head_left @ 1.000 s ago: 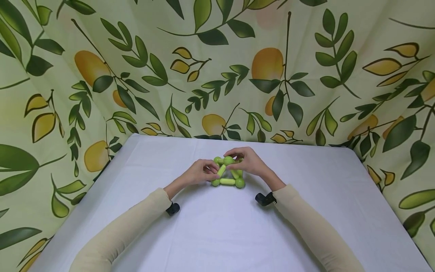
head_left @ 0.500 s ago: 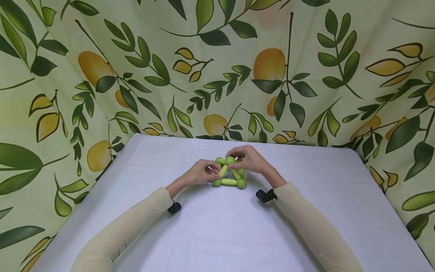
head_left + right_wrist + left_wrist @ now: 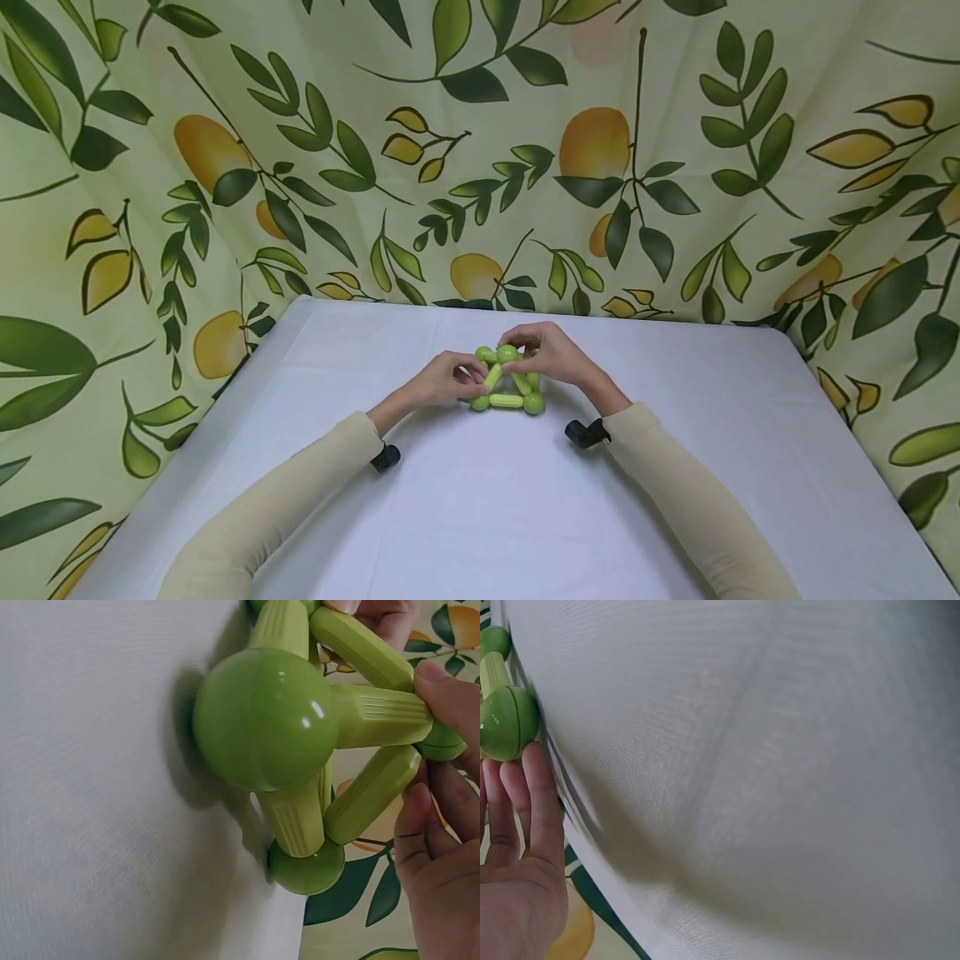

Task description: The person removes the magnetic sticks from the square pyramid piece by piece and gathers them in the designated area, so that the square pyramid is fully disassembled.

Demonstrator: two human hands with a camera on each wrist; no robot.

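Observation:
A pyramid-shaped frame of green balls and paler ribbed rods stands on the white table, between both hands. My right hand (image 3: 551,354) grips the top ball (image 3: 507,354) with thumb and fingers; the right wrist view shows the thumb near a rod end (image 3: 381,716) at that ball. My left hand (image 3: 444,379) pinches a slanting rod (image 3: 492,378) on the frame's left side. In the left wrist view, fingertips of the left hand (image 3: 525,847) touch a green ball (image 3: 508,724). A near bottom rod (image 3: 506,401) joins two corner balls. Fingers partly hide the back of the frame.
A white cloth (image 3: 480,500) covers the table. A curtain printed with leaves and fruit (image 3: 480,167) hangs behind and along the sides. Black wrist cameras sit at the left cuff (image 3: 386,457) and right cuff (image 3: 587,433).

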